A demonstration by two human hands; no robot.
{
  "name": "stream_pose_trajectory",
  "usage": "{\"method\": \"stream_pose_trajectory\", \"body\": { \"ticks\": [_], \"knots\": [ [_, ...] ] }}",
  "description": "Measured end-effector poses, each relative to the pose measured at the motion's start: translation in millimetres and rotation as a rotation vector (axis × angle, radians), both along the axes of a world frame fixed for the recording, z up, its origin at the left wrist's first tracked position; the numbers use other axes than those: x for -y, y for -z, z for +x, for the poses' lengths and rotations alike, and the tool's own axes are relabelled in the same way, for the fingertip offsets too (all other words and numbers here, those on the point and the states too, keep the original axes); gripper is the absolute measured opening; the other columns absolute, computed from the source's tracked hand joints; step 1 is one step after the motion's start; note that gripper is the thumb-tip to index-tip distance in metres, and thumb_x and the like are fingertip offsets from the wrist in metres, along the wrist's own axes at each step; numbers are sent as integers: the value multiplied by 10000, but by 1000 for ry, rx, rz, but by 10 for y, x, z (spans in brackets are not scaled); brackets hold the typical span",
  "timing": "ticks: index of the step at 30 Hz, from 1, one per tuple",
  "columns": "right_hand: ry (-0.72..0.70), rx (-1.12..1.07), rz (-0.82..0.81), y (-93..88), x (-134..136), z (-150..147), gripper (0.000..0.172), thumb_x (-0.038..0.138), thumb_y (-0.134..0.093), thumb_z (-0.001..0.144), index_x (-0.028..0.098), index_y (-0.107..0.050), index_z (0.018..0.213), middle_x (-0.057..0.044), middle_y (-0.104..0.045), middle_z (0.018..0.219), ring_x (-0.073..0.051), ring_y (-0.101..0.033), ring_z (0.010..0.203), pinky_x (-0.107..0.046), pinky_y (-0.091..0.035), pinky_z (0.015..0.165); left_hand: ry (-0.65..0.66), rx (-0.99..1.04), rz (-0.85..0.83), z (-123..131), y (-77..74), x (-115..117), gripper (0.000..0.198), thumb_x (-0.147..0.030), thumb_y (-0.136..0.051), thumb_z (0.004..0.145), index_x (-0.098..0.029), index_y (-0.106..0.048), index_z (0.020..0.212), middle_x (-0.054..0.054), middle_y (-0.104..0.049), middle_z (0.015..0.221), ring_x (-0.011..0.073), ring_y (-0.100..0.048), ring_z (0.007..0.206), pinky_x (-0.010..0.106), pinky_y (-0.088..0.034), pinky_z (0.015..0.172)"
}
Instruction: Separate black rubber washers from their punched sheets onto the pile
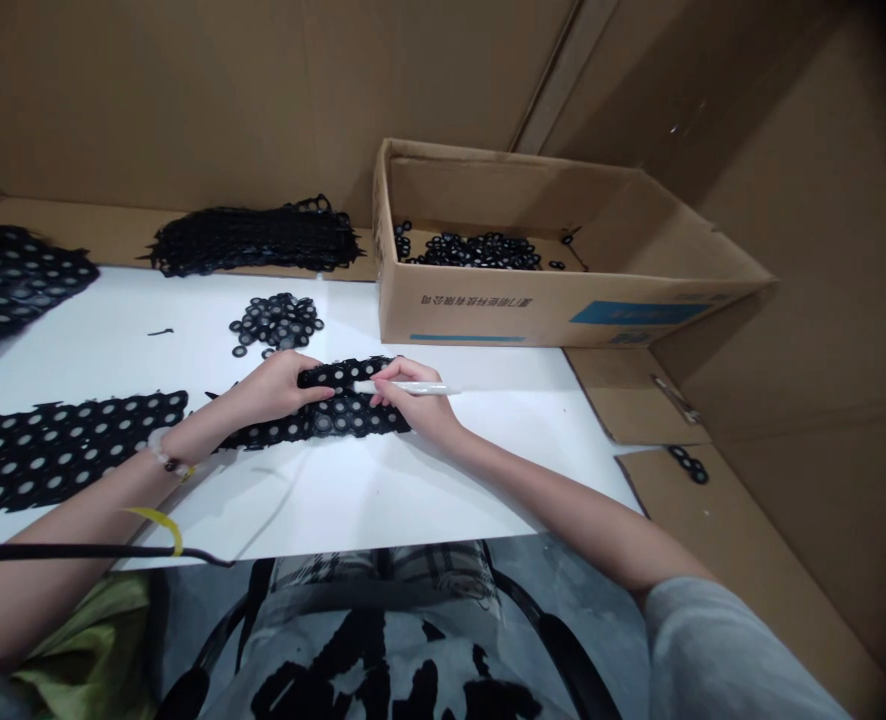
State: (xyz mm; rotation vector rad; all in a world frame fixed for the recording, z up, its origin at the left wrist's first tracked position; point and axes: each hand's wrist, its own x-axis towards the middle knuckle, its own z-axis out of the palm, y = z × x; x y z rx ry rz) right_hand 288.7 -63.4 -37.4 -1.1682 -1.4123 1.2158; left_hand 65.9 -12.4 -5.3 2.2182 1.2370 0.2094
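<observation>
Bench inventory, clock bearings taken from the two hands at the middle of the white tabletop [428, 480].

1. Perforated sheet [338, 415], black, ring-patterned. It lies flat on the tabletop directly under both hands.
2. Left hand [282, 385]. Laid over the sheet's left end with fingers extended and pressing down. It pins the sheet and grips nothing. A bead bracelet [164, 452] is on the wrist.
3. Right hand [413, 405]. Fingers pinched around a white stylus [413, 387], whose tip rests on the sheet's upper edge.
4. Loose ring pile [278, 322], eleven o'clock, near the hands.
5. Cardboard box [488, 312], one o'clock, open-topped, with boxed rings [480, 250] scattered across its floor.
6. Stripped webbing stack [255, 238], eleven o'clock, far edge.
7. Long sheet [60, 450], nine o'clock, rings seated.
8. Further sheet [8, 280], ten o'clock, partly out of view.
9. Stray rings [690, 465], three o'clock, on the cardboard beside the tabletop.

Progress, as I judge it: a good deal is done, going by the stacked webbing and the loose rings. The sheet in hand and the two to the left look unfinished.
</observation>
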Motion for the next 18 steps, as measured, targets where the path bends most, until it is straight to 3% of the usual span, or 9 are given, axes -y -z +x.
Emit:
{"method": "stream_pose_trajectory", "body": {
  "ticks": [6,18],
  "knots": [
    [-6,0,-10,11,-14,5,159,343,-630,804,196,-592,758,-11,-683,656,-145,-628,635,-273,-481,633,14,10,-17,22,-17,7,306,-468,-549,789,-173,-599,723,37,-683,707,194,-582,622,276,-389,574],
    [-21,60,8,9,-5,17,134,318,-620,815,194,-598,769,-15,-696,679,-146,-636,647,-276,-481,649,33,11,-17,12,23,-4,327,-474,-525,809,-165,-581,717,30,-663,694,170,-561,610,264,-385,575]
  ]
}}
